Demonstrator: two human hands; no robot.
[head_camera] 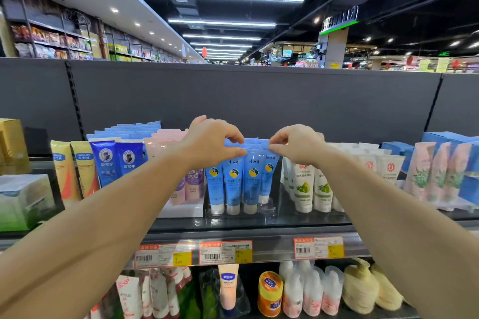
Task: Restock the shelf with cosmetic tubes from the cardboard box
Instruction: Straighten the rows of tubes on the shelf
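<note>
Between pinching fingers [234, 137], blue tubes [250, 176]

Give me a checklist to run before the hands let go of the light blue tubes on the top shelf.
1. Left hand pinches the crimped top of the light blue tubes: ok.
2. Right hand pinches the top edge on the other side: ok.
3. Front tubes stand cap down in the clear tray: ok.
4. Front row lined up: not ok, the rightmost tube sits higher and further back than the other three.
5. Price tag sits on the rail below the row: ok.
6. Cardboard box within reach for more stock: cannot tell, it is out of view.
</note>
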